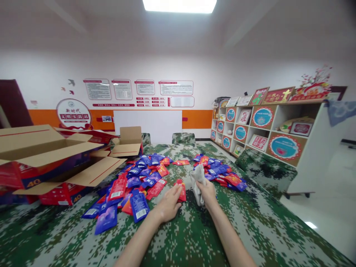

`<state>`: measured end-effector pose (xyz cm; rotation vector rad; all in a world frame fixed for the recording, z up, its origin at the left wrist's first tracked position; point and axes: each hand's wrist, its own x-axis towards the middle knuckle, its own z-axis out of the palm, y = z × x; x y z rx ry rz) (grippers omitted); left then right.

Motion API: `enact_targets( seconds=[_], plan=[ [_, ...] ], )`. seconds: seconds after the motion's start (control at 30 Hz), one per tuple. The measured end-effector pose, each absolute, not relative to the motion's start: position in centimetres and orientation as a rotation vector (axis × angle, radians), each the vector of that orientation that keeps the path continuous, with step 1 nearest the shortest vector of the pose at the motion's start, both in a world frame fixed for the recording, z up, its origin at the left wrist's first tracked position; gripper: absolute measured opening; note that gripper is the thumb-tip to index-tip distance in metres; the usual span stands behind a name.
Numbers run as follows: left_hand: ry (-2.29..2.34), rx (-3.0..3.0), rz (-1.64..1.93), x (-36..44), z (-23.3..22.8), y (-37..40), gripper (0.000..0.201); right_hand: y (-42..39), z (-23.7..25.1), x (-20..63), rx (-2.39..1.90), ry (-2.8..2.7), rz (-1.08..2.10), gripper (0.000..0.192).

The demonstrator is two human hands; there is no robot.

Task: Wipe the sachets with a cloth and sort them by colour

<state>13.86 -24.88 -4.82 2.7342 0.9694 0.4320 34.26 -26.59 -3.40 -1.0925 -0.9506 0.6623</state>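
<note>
Reaching across a camouflage-patterned surface [194, 237], a person's two bare hands work among loose snack-size packets in a white-walled room lit by a ceiling panel [179, 5]. The left hand [168, 203] lies palm down, its fingers pinching a red packet [182, 190] against the cloth; the right hand [207, 191] is closed around a crumpled grey bag [197, 177] held upright just beside it. To the left spreads a heap of blue and red packets [133, 185], and a smaller heap [219, 170] lies just beyond the right hand. Open cardboard cartons [52, 155] crowd the surface's left side — flaps splayed, red-and-blue printing on their sides. At far right, a wooden cubby shelf [267, 129] carries framed pictures and round badges; the far wall [167, 66] bears an orange band and notice boards [139, 91].
</note>
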Motion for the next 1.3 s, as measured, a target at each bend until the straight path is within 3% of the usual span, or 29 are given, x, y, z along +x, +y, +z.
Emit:
enact_targets(
  seconds=[0.23, 0.37, 0.6, 0.87, 1.03, 1.3],
  plan=[
    [0.951, 2.732, 0.33, 12.8, -5.9, -27.4, 0.058, -27.2, -2.6, 30.6, -1.369, -2.008, 0.131, 0.032],
    [0.944, 2.723, 0.398, 12.7, -6.1, -27.8, 0.052, -26.7, -4.6, 28.9, -1.401, -2.16, -0.002, 0.023],
    [0.952, 2.698, 0.415, 12.6, -6.5, -27.0, 0.058, -21.9, -6.0, 29.2, -1.534, -2.245, -0.22, 0.015],
    [0.977, 2.682, 0.327, 12.6, -6.8, -26.7, 0.059, -17.1, -5.0, 30.3, -1.779, -2.124, -0.178, 0.024],
    [0.969, 2.676, 0.37, 12.6, -6.1, -27.1, 0.058, -21.2, -3.8, 29.9, -1.64, -2.118, -0.153, 0.024],
    [0.935, 2.647, 0.429, 12.5, -5.7, -27.4, 0.05, -25.9, -6.0, 28.2, -1.517, -2.17, -0.141, 0.018]
  ],
)
